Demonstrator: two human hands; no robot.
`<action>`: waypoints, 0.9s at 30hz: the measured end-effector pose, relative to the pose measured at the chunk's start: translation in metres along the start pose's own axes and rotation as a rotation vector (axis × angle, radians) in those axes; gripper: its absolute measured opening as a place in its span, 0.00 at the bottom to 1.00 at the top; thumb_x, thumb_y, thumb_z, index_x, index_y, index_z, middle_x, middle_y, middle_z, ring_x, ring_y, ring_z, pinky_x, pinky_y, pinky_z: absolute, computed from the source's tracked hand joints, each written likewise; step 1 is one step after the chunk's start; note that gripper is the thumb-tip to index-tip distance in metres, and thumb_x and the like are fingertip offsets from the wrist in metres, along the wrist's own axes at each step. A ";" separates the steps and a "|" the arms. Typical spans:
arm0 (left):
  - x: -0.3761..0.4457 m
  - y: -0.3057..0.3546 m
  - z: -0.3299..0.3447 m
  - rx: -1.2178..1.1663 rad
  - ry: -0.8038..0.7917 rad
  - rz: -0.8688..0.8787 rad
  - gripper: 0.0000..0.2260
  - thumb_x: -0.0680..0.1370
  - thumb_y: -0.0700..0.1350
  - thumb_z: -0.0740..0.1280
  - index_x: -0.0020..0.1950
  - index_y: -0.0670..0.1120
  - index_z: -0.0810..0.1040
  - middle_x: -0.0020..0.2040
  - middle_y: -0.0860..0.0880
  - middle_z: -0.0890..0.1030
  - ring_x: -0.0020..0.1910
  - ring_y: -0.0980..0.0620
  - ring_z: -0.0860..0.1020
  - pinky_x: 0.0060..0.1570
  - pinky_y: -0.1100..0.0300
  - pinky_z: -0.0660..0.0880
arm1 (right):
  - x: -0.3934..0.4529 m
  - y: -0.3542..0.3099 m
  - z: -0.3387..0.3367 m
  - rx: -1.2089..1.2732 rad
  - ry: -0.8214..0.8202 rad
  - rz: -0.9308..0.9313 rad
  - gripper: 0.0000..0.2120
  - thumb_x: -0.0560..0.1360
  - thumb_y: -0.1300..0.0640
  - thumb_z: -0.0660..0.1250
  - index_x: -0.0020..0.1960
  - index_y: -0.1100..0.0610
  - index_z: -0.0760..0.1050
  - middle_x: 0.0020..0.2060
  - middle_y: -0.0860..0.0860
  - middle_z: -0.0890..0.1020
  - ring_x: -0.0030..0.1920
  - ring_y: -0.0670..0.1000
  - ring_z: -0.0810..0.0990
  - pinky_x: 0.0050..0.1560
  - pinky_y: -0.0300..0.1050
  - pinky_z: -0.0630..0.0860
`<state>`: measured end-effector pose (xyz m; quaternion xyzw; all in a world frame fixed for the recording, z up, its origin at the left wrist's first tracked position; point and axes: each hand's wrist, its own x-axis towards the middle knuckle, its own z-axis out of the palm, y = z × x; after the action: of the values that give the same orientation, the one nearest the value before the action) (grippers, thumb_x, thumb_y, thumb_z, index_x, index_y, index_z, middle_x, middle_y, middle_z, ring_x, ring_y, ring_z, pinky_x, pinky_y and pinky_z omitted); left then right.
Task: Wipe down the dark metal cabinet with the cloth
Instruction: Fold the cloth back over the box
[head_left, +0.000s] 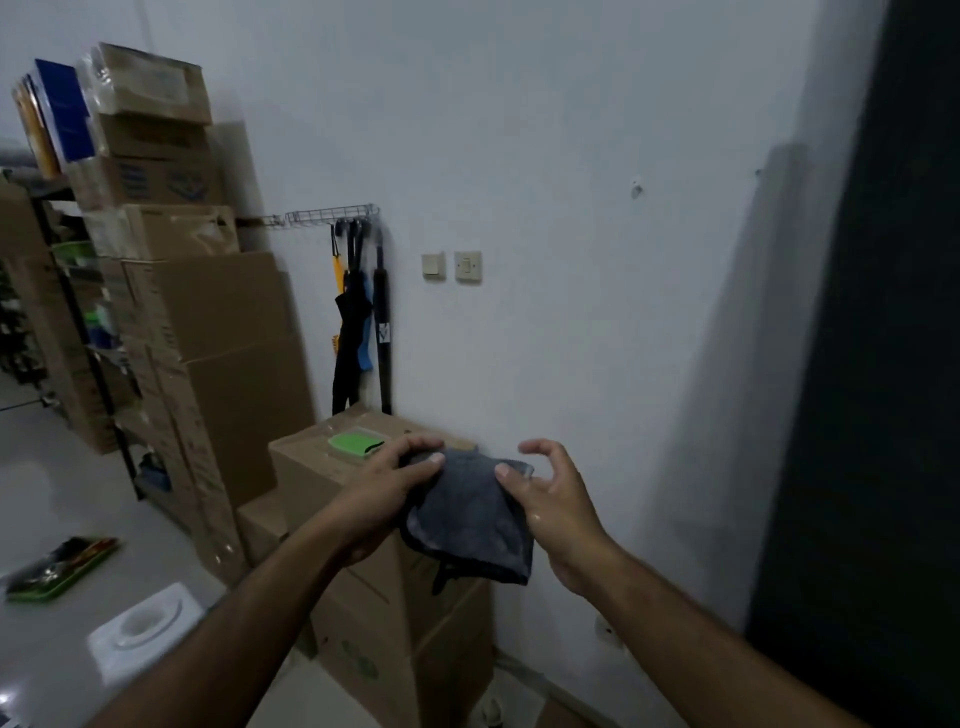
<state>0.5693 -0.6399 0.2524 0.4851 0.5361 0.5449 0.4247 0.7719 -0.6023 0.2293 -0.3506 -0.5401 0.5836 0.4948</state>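
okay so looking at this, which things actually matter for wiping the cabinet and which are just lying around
For the job:
dark grey cloth, held by left hand and right hand
tall dark metal cabinet

Lying about:
stacked brown cardboard boxes
green plastic box
hanging umbrellas

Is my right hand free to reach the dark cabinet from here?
Probably yes. Nothing stands between the right hand and the dark cabinet off to its right, though the hand is pinching the cloth along with the left hand.

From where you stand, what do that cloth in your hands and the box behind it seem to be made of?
The cloth looks like soft grey microfibre or terry: fuzzy matte nap, limp folds, a dark stitched edge. The box looks like plain brown corrugated cardboard, dull, with a taped top seam.
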 end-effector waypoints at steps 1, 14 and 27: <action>0.014 -0.002 -0.017 0.063 -0.052 -0.016 0.15 0.79 0.41 0.75 0.64 0.47 0.79 0.66 0.41 0.81 0.61 0.47 0.83 0.59 0.54 0.82 | 0.015 0.004 0.013 -0.044 0.019 -0.026 0.11 0.79 0.58 0.72 0.60 0.53 0.75 0.52 0.60 0.85 0.52 0.57 0.85 0.44 0.47 0.83; 0.174 -0.011 -0.195 1.167 -0.202 0.156 0.14 0.74 0.56 0.73 0.45 0.45 0.81 0.40 0.48 0.81 0.37 0.55 0.76 0.34 0.61 0.70 | 0.184 0.046 0.130 -0.810 -0.137 -0.077 0.15 0.75 0.52 0.75 0.39 0.62 0.78 0.32 0.51 0.77 0.33 0.46 0.74 0.33 0.43 0.68; 0.348 -0.085 -0.296 -0.241 -0.255 -0.313 0.10 0.77 0.28 0.69 0.58 0.35 0.78 0.52 0.35 0.81 0.43 0.43 0.84 0.40 0.56 0.83 | 0.362 0.133 0.213 0.056 -0.011 0.353 0.17 0.78 0.63 0.72 0.64 0.62 0.72 0.56 0.64 0.82 0.45 0.58 0.86 0.39 0.51 0.83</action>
<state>0.2147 -0.3436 0.2066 0.4067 0.4780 0.4668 0.6231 0.4483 -0.3066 0.1815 -0.4227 -0.4563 0.6781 0.3914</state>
